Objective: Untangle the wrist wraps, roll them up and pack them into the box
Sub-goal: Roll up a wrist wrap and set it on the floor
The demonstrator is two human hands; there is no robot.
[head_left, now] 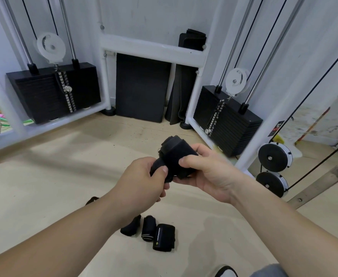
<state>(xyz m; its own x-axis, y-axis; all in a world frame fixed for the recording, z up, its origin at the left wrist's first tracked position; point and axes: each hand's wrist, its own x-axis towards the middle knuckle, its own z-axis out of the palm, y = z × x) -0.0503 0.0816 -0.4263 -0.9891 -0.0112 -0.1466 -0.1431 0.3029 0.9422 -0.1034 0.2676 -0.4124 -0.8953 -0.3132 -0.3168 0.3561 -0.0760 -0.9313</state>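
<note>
A black wrist wrap (174, 154), mostly rolled into a thick cylinder, is held up in front of me above the floor. My left hand (142, 182) grips its lower left end with thumb on top. My right hand (206, 170) curls round the roll from the right, thumb pressed on its front. Three rolled black wraps lie on the floor below: a plain one (131, 226), one with grey stripes (148, 229), and one with a yellow-marked label (164, 237). A further black piece (92, 199) peeks out behind my left forearm. No box is in view.
White cable-machine frames with black weight stacks stand at the left (52, 92) and right (224, 120). Black mats (142, 86) lean against the back wall. Two black pulley wheels (274, 156) sit at the right. A shoe tip (225, 271) shows at the bottom edge.
</note>
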